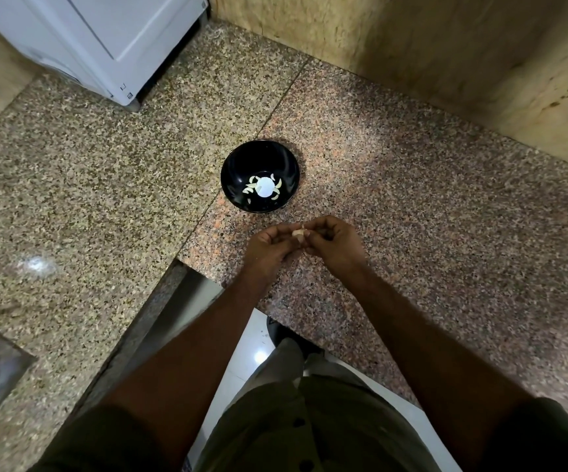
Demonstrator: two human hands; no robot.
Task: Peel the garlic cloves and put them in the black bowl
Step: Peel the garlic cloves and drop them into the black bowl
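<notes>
A white appliance [98, 39] stands at the far left of a speckled granite bench [412, 206]. Toward the middle sits the black bowl [259, 176], several peeled cloves [250, 189] lying in its bottom. Just in front of the bowl, the left hand [269, 247] and right hand [335, 245] meet, both grips pinched on one garlic clove [298, 235] held between the fingertips. The bowl lies straight ahead, slightly left, nearer the left hand.

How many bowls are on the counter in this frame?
1: the black bowl sits on the granite counter just beyond both hands, with peeled garlic cloves lying in its bottom. No other bowl shows.
</notes>
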